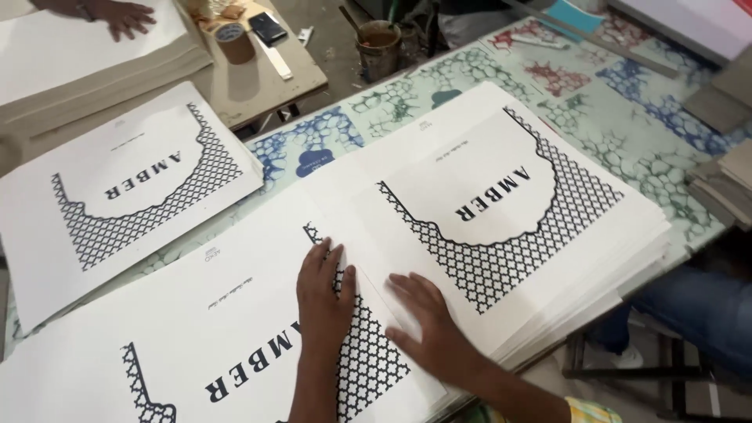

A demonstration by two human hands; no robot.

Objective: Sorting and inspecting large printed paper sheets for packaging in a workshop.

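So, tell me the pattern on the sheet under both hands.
Printed sheet: white, with a dark blue lattice border, clearest in the head view.

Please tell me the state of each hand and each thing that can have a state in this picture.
left hand: open, flat on the near printed sheet
right hand: open, flat on the tall stack of sheets
far stack: untouched
glue pot: uncovered, stick inside
tape roll: lying flat

nearest printed sheet (196,345) cut off at bottom edge, lattice pattern partly hidden under left hand (323,301)
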